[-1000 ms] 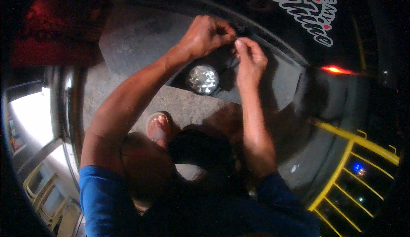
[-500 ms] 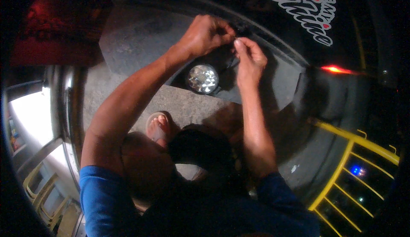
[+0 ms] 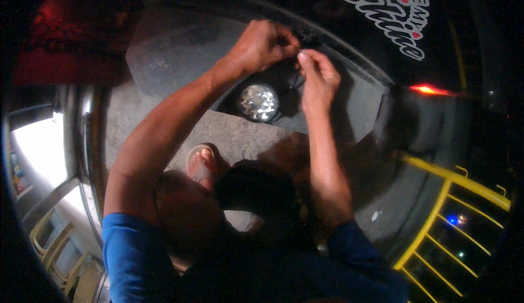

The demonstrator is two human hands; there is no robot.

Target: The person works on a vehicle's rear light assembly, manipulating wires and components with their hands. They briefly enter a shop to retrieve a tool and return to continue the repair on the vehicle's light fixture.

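My left hand (image 3: pixel 264 43) and my right hand (image 3: pixel 321 73) meet fingertip to fingertip over a dark bumper step. Both are closed in a pinch on what looks like a thin dark wire (image 3: pixel 296 80), its ends mostly hidden by the fingers. That wire runs down beside my right hand toward a round lamp (image 3: pixel 258 103). The lamp has a clear, faceted, silvery lens facing up and a dark rim. It rests just below my hands, near the edge of the dark grey step (image 3: pixel 174 52).
Behind my hands rises a dark vehicle panel with a lettered sticker (image 3: pixel 382 13). A red light (image 3: pixel 428 89) glows at right, above a yellow metal railing (image 3: pixel 436 205). My sandalled foot (image 3: pixel 202 161) stands on the concrete floor (image 3: pixel 234 134). Chairs (image 3: pixel 54 248) stand at lower left.
Both hands keep their pinch at nearly the same spot, with only a slight shift of the right fingers. The lamp sits a touch lower and further left in view.
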